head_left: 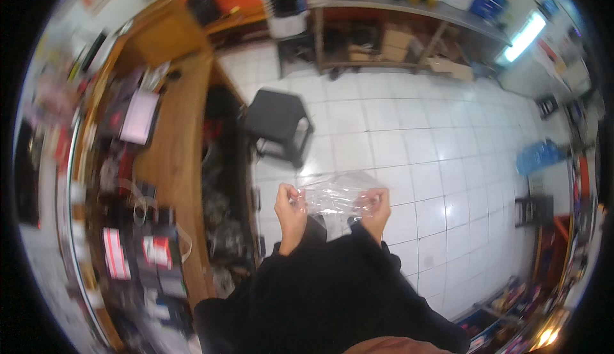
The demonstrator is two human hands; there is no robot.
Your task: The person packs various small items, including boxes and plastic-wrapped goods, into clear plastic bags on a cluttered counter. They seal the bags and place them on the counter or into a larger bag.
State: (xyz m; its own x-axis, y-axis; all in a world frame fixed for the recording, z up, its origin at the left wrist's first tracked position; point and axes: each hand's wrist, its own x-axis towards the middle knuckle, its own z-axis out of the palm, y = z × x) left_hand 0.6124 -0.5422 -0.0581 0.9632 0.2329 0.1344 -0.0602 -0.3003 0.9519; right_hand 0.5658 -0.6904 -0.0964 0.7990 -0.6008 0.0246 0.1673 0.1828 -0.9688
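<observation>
A clear plastic bag (pixel 333 198) is stretched between my two hands, in front of my body and above the tiled floor. Its left edge is pinched in my left hand (pixel 291 210). My right hand (pixel 378 210) grips the opposite side, and its fingers show partly through the film. Light glints off the wrinkled plastic, and I make out nothing inside it. Both hands are held at about the same height, with dark sleeves behind them.
A dark plastic stool (pixel 276 114) stands on the white tiles (pixel 407 147) just ahead. Along my left runs a wooden desk (pixel 172 128) crowded with boxes and papers. A workbench (pixel 374 4) spans the back. To the right are a blue water bottle (pixel 539 157) and another stool (pixel 532 210).
</observation>
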